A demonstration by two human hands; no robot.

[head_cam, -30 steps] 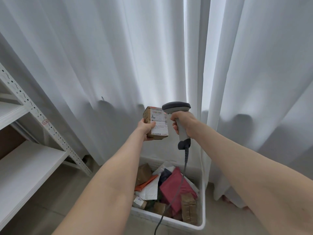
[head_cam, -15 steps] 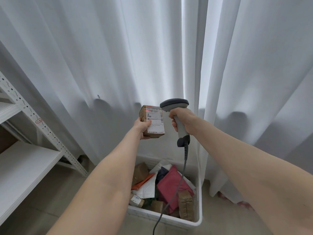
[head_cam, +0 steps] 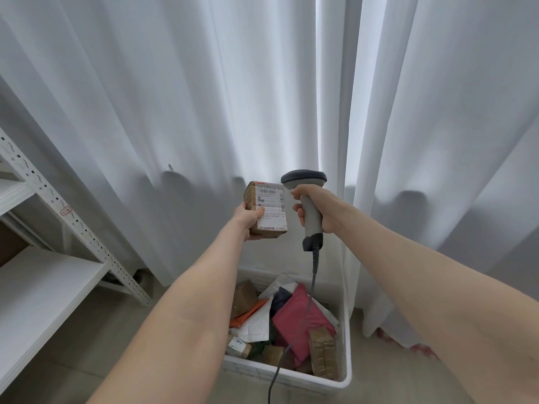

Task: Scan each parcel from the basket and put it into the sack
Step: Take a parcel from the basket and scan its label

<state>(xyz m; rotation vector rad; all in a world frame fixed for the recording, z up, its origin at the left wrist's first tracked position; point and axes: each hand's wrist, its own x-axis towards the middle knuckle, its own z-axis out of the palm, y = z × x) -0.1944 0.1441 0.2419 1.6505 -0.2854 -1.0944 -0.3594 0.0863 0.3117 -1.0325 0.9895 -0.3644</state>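
We see the left hand (head_cam: 248, 219) raised in front of the curtain (head_cam: 175, 97), gripping a small brown box (head_cam: 269, 212) from its left side. The thumb lies across the white label on the face turned toward us, and the other fingers wrap behind, out of sight. The box stands upright, well above the basket (head_cam: 347, 345).

The right hand (head_cam: 317, 209) is curled round the grey handle of the scanner (head_cam: 304, 179), just beside the box but not touching it. The scanner's dark head sits level with the top of the box. Its cable (head_cam: 313, 275) hangs straight down from the handle and passes in front of the basket's contents.

The white basket stands on the floor (head_cam: 87, 345) below both hands, against the curtain. In it we see a jumble of parcels: a pink bag (head_cam: 297, 319), a white mailer (head_cam: 256, 323), an orange strip (head_cam: 248, 313) and several brown boxes (head_cam: 322, 355).

At the left stands a white metal shelf (head_cam: 43, 287).
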